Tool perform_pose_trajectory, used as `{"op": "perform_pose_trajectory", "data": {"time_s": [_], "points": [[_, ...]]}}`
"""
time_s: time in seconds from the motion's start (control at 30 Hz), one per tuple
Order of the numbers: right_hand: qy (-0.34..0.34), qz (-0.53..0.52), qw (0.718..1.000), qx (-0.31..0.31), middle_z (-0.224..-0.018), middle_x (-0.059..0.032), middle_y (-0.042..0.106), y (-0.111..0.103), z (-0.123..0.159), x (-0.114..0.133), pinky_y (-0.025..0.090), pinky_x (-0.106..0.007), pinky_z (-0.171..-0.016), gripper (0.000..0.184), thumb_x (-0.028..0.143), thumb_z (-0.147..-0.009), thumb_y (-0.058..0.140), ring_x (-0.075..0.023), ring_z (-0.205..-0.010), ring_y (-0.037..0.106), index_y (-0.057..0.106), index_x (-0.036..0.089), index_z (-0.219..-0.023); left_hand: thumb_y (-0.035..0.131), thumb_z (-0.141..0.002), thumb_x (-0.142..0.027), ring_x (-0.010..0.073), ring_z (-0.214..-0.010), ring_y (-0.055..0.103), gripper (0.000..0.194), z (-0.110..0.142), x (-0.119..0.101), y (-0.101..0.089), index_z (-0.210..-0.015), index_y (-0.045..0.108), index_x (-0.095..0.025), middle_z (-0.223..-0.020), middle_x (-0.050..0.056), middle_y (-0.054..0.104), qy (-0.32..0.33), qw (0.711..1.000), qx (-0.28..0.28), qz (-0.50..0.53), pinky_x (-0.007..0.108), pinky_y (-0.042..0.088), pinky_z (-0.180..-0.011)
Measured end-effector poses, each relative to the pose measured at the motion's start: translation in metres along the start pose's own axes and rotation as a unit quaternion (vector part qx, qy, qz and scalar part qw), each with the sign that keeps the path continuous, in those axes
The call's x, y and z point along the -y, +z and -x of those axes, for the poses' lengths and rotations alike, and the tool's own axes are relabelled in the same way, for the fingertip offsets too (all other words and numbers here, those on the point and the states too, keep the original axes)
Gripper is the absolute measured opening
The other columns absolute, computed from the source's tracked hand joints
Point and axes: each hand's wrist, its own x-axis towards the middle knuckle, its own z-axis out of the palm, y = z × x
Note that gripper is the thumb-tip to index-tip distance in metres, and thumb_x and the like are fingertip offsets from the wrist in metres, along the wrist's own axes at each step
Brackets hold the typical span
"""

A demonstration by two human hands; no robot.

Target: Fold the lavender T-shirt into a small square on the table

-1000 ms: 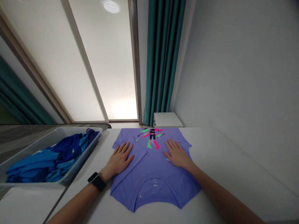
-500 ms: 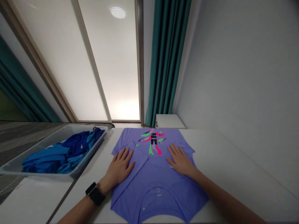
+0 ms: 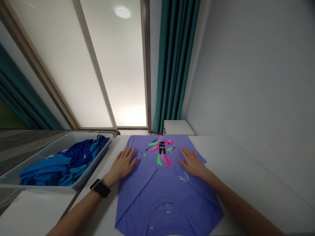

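Observation:
A purple T-shirt (image 3: 169,191) lies spread on the white table, its neckline toward me and a green, pink and black print near its far edge. My left hand (image 3: 123,164) rests flat on the shirt's left side, fingers stretched out and pointing away; a black watch is on that wrist. On the right side of the shirt, my right hand (image 3: 193,162) lies palm down with its fingers spread. A small white logo shows on the cloth just below the right hand. Neither hand grasps any fabric.
To the left, a clear plastic bin (image 3: 78,185) holds blue clothes (image 3: 49,168). The white table (image 3: 246,183) reaches the grey wall on the right. Beyond it stand a small white cabinet (image 3: 178,127), a teal curtain (image 3: 176,65) and frosted sliding doors (image 3: 118,65).
My hands have slid apart over the shirt, the left outward and farther away, the right slightly outward. More of the white logo shows. The shirt's near part looks flatter and wider.

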Motion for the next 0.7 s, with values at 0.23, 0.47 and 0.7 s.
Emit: {"op": "perform_pose_trajectory", "data": {"time_s": [0.23, 0.47, 0.7], "points": [[0.042, -0.004, 0.999, 0.011, -0.160, -0.0152, 0.026, 0.012, -0.018, -0.018, 0.015, -0.049, -0.120, 0.074, 0.057, -0.097, 0.021, -0.0264, -0.149, 0.020, 0.032, 0.009, -0.152, 0.027, -0.099, -0.051, 0.0259, -0.148, 0.025, 0.066, -0.020, 0.015, 0.010, -0.151, 0.034, -0.012, -0.159, 0.014, 0.030, -0.048, 0.997, 0.053, -0.006, 0.047, 0.019, -0.120], [0.053, 0.002, 0.999, -0.011, -0.159, -0.0143, 0.027, 0.023, -0.009, -0.021, 0.014, -0.049, -0.120, 0.074, 0.058, -0.097, 0.021, -0.0261, -0.149, 0.020, 0.032, 0.012, -0.153, 0.026, -0.097, -0.053, 0.0255, -0.148, 0.023, 0.068, -0.013, 0.013, 0.016, -0.152, 0.033, -0.014, -0.159, 0.012, 0.028, -0.067, 0.996, 0.049, -0.013, 0.050, 0.017, -0.120], [0.051, 0.010, 0.999, -0.008, -0.159, -0.0136, 0.028, 0.023, -0.007, -0.021, 0.015, -0.048, -0.120, 0.075, 0.058, -0.096, 0.020, -0.0261, -0.148, 0.021, 0.034, 0.011, -0.152, 0.026, -0.097, -0.054, 0.0263, -0.148, 0.025, 0.068, -0.011, 0.014, 0.015, -0.152, 0.032, -0.015, -0.159, 0.013, 0.030, -0.078, 0.996, 0.049, 0.002, 0.051, 0.018, -0.119]]}}
